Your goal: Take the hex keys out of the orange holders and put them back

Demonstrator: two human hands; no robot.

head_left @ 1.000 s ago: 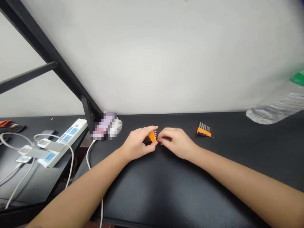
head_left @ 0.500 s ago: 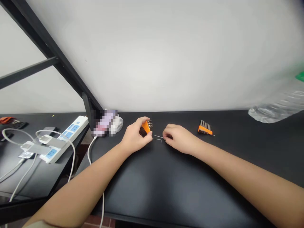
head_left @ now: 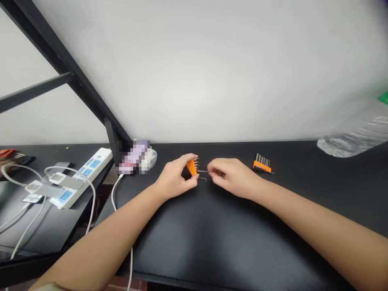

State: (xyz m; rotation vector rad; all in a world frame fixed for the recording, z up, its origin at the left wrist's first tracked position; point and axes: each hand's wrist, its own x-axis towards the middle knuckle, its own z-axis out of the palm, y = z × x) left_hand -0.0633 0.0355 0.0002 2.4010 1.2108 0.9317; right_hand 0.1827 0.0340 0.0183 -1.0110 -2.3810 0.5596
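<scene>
A person's bare left hand [head_left: 171,180] pinches an orange hex-key holder [head_left: 191,167] between thumb and fingers above a black tabletop [head_left: 212,238], its row of dark metal keys poking out on both sides. Just right of the holder, the right hand [head_left: 235,178] is closed at the fingertips on a slim hex key [head_left: 203,171] whose free end points toward it. A second thin key [head_left: 202,178], bent at its tip, shows at the holder's near side, beside the left thumb; whether it lies on the table or sits in the plastic cannot be told. Farther right of the holder rests another orange-clipped hex-key set [head_left: 262,166]; well to its left is a white power strip [head_left: 98,157].

The holder looks light and stiff, best gripped by its flat plastic faces, clear of the key ends. The keys appear rigid, smooth and hardly fragile, but the thinnest could roll or slip between fingertips; a pinch along the straight shank, near the slot, should steady one.
</scene>
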